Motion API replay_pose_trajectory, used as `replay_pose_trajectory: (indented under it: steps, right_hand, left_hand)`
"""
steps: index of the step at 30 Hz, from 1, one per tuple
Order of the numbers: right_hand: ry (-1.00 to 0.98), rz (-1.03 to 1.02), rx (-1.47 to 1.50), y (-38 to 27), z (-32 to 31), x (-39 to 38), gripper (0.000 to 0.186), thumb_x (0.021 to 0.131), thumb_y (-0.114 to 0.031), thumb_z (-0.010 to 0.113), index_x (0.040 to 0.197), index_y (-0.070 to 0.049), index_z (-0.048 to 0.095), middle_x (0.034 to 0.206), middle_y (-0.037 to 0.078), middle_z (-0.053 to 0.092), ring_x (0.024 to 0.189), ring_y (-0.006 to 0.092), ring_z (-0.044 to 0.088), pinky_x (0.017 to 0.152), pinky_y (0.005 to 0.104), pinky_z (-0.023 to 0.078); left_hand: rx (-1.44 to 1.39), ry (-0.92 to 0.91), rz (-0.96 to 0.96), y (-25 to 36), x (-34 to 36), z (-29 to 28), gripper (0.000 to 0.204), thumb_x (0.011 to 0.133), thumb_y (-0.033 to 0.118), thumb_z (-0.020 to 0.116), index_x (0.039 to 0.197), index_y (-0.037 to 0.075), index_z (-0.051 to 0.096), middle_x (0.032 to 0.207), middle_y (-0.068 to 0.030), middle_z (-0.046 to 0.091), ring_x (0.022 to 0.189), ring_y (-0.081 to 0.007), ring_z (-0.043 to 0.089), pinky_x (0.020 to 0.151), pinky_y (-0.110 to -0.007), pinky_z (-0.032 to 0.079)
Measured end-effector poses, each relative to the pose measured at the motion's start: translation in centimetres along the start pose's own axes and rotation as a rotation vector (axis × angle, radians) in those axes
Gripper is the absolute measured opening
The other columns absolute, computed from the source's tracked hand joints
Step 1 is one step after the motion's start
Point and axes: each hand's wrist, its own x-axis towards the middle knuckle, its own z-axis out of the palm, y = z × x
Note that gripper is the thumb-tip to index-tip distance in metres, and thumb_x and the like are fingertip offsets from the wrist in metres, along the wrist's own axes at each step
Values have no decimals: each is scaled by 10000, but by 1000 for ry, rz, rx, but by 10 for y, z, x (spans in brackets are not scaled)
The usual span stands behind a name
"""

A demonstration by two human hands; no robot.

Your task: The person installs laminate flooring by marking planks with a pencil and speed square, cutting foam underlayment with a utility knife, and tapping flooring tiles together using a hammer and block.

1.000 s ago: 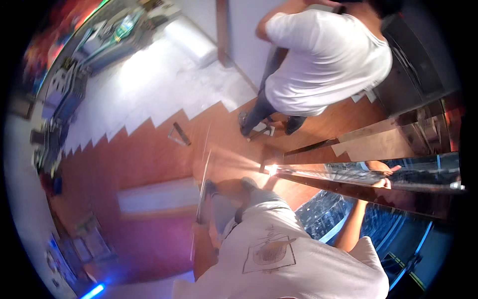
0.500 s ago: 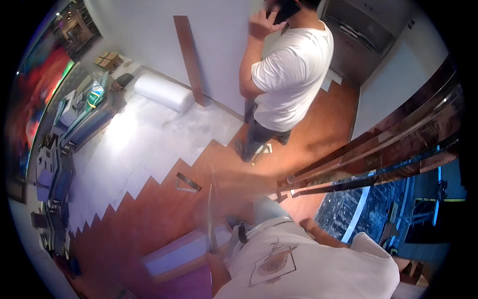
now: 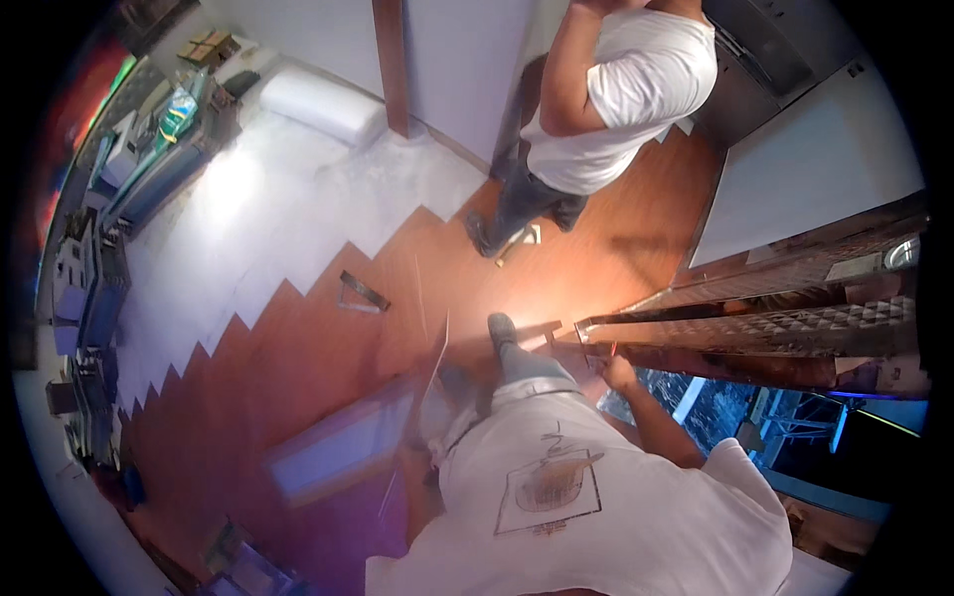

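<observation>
Got a thin board (image 3: 433, 363) at lower centre, just beside the left hand (image 3: 421, 477), seen nearly edge-on. Can't tell the left grip: too blurred and dark to say held or only near. Right hand (image 3: 620, 374): curled round a slim red item (image 3: 613, 350), only the tip showing, too small to identify. Just beside the ends of dark glossy panels (image 3: 755, 368); can't tell if touching.

Handling, best guess: light for its length, a bit whippy lengthwise, likely smooth-faced, chip-prone at corners. Best taken by both long edges near mid-length. For the red item: probably light and rigid; pinch near the tip.

Underfoot: orange-brown flooring (image 3: 229, 427), apparently flat, zigzag edge against white underlay (image 3: 248, 228). On it: 1 triangular frame (image 3: 364, 292), 1 long pale panel (image 3: 343, 442). Further off: white roll (image 3: 323, 104), brown plank (image 3: 391, 70) upright by the wall (image 3: 452, 89), clutter (image 3: 94, 288) along the left, 1 other person (image 3: 636, 99) standing.
</observation>
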Motion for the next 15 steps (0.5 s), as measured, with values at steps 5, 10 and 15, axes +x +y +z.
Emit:
replay_pose_trajectory:
  steps: [5, 10, 15]
  right_hand:
    - [-58, -119, 236, -36, -52, -1, 329, 956, -326, 578, 1039, -32, 701, 980, 229, 711, 935, 430, 688, 840, 508, 540]
    - [-204, 133, 159, -28, -60, -4, 349, 963, -324, 609, 1095, -22, 725, 886, 145, 723, 851, 262, 709, 775, 381, 543]
    - [-279, -258, 72, -78, -65, 40, 362, 913, -116, 673, 1251, 2, 626, 959, 130, 712, 902, 198, 684, 777, 352, 543]
  left_hand:
    - [-59, 62, 234, -65, 26, -9, 291, 1003, 227, 457, 1053, 33, 667, 938, -128, 695, 815, -286, 680, 709, -428, 563]
    - [-141, -78, -48, -32, 7, 4, 529, 799, 35, 637, 1317, -32, 558, 1234, -146, 639, 1130, -246, 619, 875, -380, 544]
    - [-427, 6, -342, -15, -3, -6, 384, 850, 127, 664, 1204, -16, 618, 1126, -130, 663, 1016, -216, 638, 783, -350, 547]
